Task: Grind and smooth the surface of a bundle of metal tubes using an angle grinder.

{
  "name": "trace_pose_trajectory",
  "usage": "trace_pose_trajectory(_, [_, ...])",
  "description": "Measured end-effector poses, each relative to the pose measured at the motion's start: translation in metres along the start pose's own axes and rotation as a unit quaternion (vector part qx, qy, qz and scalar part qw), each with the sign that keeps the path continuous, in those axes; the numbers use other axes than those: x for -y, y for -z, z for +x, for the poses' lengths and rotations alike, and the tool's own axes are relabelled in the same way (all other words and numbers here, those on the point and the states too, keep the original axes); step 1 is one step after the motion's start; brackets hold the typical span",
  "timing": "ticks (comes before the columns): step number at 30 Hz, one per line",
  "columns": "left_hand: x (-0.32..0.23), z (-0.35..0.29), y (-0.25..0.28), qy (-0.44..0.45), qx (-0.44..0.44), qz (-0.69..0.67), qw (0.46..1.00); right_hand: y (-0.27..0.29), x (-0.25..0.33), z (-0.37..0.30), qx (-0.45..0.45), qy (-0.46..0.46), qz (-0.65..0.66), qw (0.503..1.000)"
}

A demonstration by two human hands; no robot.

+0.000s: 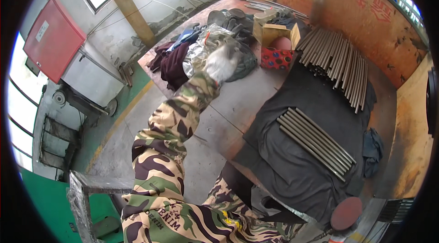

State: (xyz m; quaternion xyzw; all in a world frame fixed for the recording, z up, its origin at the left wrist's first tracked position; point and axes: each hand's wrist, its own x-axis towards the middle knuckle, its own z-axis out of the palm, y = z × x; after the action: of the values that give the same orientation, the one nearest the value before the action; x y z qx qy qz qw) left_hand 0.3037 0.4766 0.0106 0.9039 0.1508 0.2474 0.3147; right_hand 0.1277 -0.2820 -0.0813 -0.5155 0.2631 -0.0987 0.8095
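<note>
A: What is the grip doing?

B: The left hand (221,61), in a pale work glove and blurred, reaches out on a camouflage sleeve to the crumpled silvery plastic wrapping (201,51). It touches the wrapping, but whether the fingers are curled on it or spread I cannot tell. The right hand is out of view.

A: Why does the wrapping lie there?

B: It looks dumped with soft things at the edge of the rusty steel worktop (242,96): the dark maroon cloth (174,64) lies just left of the wrapping, the open brown cardboard box (274,32) to its right.

A: And further off?

B: Well right of the wrapping, grey metal rods (315,142) lie side by side on a black cloth (297,170), probably as padding.
</note>
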Motion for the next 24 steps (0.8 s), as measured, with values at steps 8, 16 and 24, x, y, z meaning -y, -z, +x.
trace_pose_trajectory(8, [0.05, 0.145, -0.022, -0.052, -0.001, 0.345, 0.937, -0.039, -0.013, 0.012, -0.026, -0.017, -0.028, 0.999])
trace_pose_trajectory(16, [0.093, 0.228, -0.082, -0.054, 0.062, 0.452, 0.888, -0.06, -0.017, 0.022, -0.057, -0.025, -0.05, 0.997])
trace_pose_trajectory(24, [0.091, 0.229, -0.109, 0.058, 0.05, 0.317, 0.946, -0.072, -0.013, 0.02, -0.077, -0.025, -0.077, 0.994])
